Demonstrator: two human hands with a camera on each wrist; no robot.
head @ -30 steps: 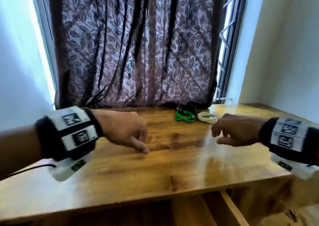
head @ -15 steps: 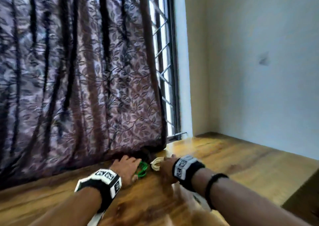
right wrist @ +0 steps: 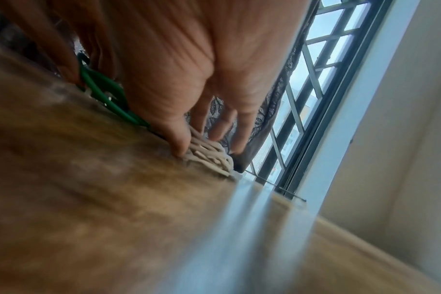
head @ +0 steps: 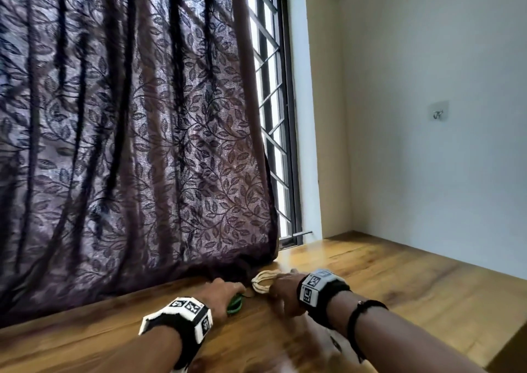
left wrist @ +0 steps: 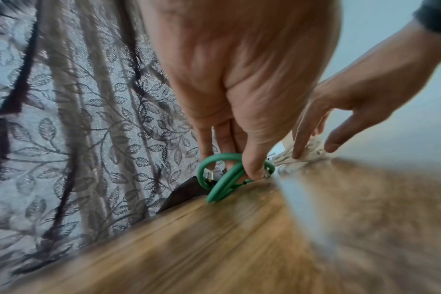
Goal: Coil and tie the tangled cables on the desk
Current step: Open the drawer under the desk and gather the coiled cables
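Note:
A green cable (left wrist: 220, 180) in a small coil lies at the back of the wooden desk (head: 399, 281), by the curtain's hem. My left hand (left wrist: 239, 165) pinches it between thumb and fingers; the head view shows this hand (head: 228, 288) covering most of the green cable (head: 235, 305). Just to its right lies a white cable (right wrist: 209, 157) in a tight bundle. My right hand (right wrist: 209, 145) comes down over it, thumb on the near side, fingers on the far side. In the head view the white cable (head: 263, 281) shows left of the right hand (head: 281, 284).
A dark leaf-patterned curtain (head: 142, 144) hangs down to the desk's back edge, right behind both cables. A barred window (head: 273, 116) stands at the right of it. A pale wall (head: 427, 116) bounds the desk on the right. Bare wood stretches toward me.
Both hands have reached from the middle of the desk to the cables at the back. The left hand has taken hold of the green cable, the right has closed over the white one.

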